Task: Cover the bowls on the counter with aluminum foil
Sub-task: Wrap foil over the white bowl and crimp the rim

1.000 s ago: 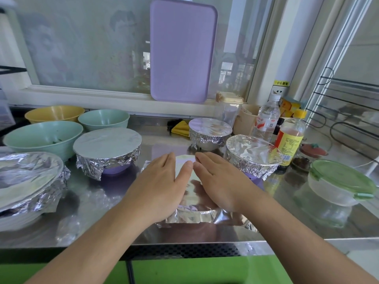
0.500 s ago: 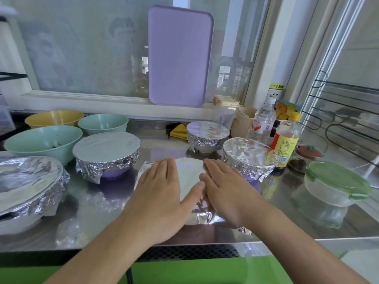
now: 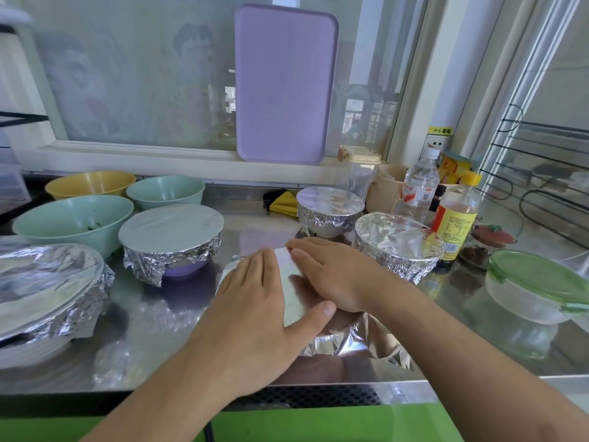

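Observation:
A sheet of aluminum foil (image 3: 291, 288) lies over a bowl at the front middle of the steel counter (image 3: 159, 330); the bowl itself is hidden. My left hand (image 3: 255, 311) lies flat on the foil's left side, thumb stretched across the top. My right hand (image 3: 331, 272) presses flat on its right side, and loose foil hangs down at the front right (image 3: 360, 342). Foil-covered bowls stand around: a purple one (image 3: 172, 237), a large one at the left edge (image 3: 44, 285), a small one behind (image 3: 330, 208) and one to the right (image 3: 398, 244).
Three uncovered bowls sit at the back left: a large green one (image 3: 71, 218), a yellow one (image 3: 90, 183) and a small green one (image 3: 165, 191). Bottles (image 3: 457, 215), a green-lidded container (image 3: 538, 287) and a wire rack (image 3: 541, 173) crowd the right. A purple board (image 3: 283, 84) leans on the window.
Both hands have slid outward and down over the foil, smoothing it; my left thumb now reaches across the top and more bare foil shows between the hands.

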`<state>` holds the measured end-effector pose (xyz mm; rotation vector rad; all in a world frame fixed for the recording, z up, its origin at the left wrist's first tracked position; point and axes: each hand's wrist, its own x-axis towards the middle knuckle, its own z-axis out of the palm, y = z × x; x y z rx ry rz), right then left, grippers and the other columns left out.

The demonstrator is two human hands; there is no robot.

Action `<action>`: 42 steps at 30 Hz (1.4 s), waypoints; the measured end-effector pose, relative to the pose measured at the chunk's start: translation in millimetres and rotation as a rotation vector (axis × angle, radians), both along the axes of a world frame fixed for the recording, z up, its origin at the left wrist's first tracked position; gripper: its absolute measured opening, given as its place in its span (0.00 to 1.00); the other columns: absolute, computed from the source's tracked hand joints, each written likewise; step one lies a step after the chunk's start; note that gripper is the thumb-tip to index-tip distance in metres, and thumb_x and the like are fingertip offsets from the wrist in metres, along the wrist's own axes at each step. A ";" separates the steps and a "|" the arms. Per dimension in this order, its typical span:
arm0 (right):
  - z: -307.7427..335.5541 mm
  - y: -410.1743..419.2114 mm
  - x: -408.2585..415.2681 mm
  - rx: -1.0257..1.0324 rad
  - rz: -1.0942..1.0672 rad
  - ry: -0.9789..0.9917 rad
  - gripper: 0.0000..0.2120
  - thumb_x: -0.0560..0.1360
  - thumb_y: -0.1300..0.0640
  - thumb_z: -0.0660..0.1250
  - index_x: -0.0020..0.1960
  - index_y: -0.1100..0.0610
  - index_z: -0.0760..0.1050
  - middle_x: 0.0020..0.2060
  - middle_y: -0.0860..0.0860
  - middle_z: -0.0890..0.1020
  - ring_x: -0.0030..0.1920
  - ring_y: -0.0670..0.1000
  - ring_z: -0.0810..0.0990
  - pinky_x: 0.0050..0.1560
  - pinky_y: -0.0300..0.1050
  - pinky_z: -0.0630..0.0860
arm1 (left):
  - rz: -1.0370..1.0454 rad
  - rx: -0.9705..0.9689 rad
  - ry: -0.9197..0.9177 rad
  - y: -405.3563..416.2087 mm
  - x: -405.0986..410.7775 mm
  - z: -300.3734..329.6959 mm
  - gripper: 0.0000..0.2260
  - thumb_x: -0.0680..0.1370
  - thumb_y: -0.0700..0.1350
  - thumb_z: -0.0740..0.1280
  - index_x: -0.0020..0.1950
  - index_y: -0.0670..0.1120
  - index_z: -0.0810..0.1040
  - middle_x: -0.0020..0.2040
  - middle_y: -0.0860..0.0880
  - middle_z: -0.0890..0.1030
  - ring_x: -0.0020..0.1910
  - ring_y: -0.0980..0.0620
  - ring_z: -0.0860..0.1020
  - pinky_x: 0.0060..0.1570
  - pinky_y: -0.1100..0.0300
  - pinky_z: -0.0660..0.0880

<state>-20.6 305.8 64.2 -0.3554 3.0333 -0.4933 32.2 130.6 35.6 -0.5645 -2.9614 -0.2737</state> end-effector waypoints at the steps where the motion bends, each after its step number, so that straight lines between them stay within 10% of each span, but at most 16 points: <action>1: -1.9 0.9 -1.4 0.020 -0.017 0.023 0.24 0.87 0.50 0.44 0.67 0.62 0.73 0.67 0.56 0.78 0.69 0.54 0.71 0.71 0.52 0.66 | 0.001 -0.006 -0.009 -0.4 0.6 0.6 0.54 0.72 0.79 0.38 0.84 0.41 0.36 0.86 0.46 0.42 0.84 0.52 0.43 0.79 0.58 0.41; 9: -0.1 13.1 3.5 0.053 -0.107 0.024 0.14 0.89 0.53 0.48 0.58 0.59 0.69 0.59 0.56 0.77 0.63 0.57 0.73 0.62 0.53 0.67 | -0.011 -0.029 -0.046 -2.4 -4.9 -1.3 0.62 0.64 0.86 0.36 0.84 0.42 0.36 0.86 0.46 0.43 0.84 0.50 0.43 0.83 0.51 0.47; 15: 0.8 7.5 19.6 0.018 0.025 0.052 0.26 0.89 0.45 0.46 0.81 0.56 0.65 0.81 0.49 0.66 0.80 0.48 0.59 0.79 0.45 0.54 | -0.031 -0.070 -0.009 -2.0 -5.3 0.2 0.65 0.62 0.87 0.37 0.84 0.41 0.37 0.86 0.45 0.44 0.84 0.49 0.44 0.82 0.52 0.47; 21: 1.8 14.5 31.6 -0.035 0.026 0.014 0.30 0.89 0.44 0.48 0.86 0.58 0.50 0.85 0.50 0.57 0.81 0.44 0.52 0.71 0.32 0.47 | -0.059 -0.087 0.040 -4.9 -7.0 -2.1 0.65 0.61 0.89 0.37 0.84 0.42 0.44 0.84 0.45 0.53 0.82 0.48 0.53 0.80 0.50 0.56; 29: 3.8 30.8 68.9 -0.097 0.046 -0.132 0.48 0.79 0.28 0.59 0.85 0.44 0.33 0.82 0.37 0.35 0.80 0.36 0.32 0.75 0.38 0.39 | -0.066 -0.104 0.020 -3.9 -9.3 -2.2 0.69 0.59 0.90 0.40 0.84 0.41 0.38 0.85 0.45 0.47 0.83 0.47 0.49 0.81 0.48 0.54; 42: -4.2 24.7 76.1 -0.083 0.034 -0.058 0.64 0.68 0.24 0.71 0.83 0.43 0.28 0.82 0.38 0.31 0.80 0.38 0.29 0.79 0.41 0.39 | -0.059 -0.036 0.037 -3.1 -8.9 -5.8 0.68 0.56 0.85 0.45 0.82 0.42 0.31 0.84 0.46 0.46 0.82 0.47 0.50 0.80 0.48 0.56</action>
